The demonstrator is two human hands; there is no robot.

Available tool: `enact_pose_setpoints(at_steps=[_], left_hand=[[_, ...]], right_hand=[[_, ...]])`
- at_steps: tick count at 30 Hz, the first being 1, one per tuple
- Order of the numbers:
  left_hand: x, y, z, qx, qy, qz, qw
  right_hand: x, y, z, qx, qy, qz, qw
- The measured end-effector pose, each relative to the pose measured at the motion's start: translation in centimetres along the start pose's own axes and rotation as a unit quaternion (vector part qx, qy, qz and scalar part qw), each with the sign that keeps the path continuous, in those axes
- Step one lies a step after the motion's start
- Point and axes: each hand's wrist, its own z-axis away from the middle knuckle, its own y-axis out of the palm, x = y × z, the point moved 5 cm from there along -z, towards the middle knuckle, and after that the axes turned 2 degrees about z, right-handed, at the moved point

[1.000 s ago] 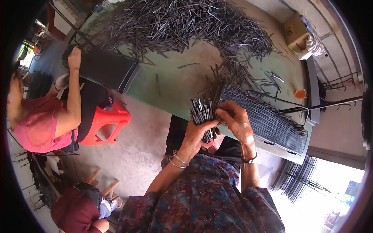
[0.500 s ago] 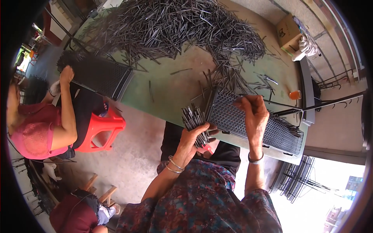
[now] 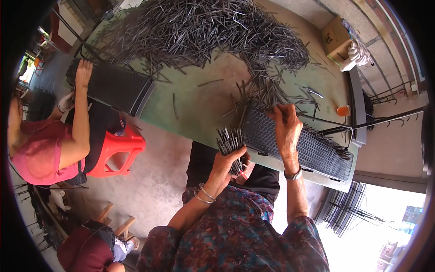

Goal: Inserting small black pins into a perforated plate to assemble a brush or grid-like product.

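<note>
My left hand [image 3: 222, 168] is wrapped round an upright bundle of thin dark sticks [image 3: 230, 140], just off the table's near edge. My right hand [image 3: 288, 131] is over the left part of a long dark rack [image 3: 312, 156] full of small holes. Its thumb and fingertips are pinched together near the rack's far edge; whatever sits between them is too small to make out. Several dark sticks [image 3: 337, 148] stand in a row along the far right side of the rack. The rack lies along the near right edge of the green table [image 3: 181, 120].
A large heap of loose dark sticks [image 3: 204, 31] spreads over the far table. At the left, a co-worker's hand [image 3: 83, 72] is over a second rack [image 3: 120, 86], beside a red stool [image 3: 118, 152]. An orange cup [image 3: 344, 111] and a cardboard box [image 3: 336, 40] are at the right.
My right hand has shifted left and slightly away along the rack. My left hand, with the bundle, has moved a little right. The co-worker's hand has risen farther up the second rack.
</note>
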Motion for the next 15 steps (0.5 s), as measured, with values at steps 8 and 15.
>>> enact_pose_setpoints(at_steps=[8, 15], left_hand=[[-2.1, -2.1, -3.2, -0.001, 0.068, -0.013, 0.998], [-7.0, -1.6, -3.4, -0.007, 0.118, -0.028, 0.993]], right_hand=[[0.5, -0.4, -1.6, 0.061, -0.011, 0.005, 0.998], [0.3, 0.3, -1.6, 0.116, -0.053, 0.018, 0.992]])
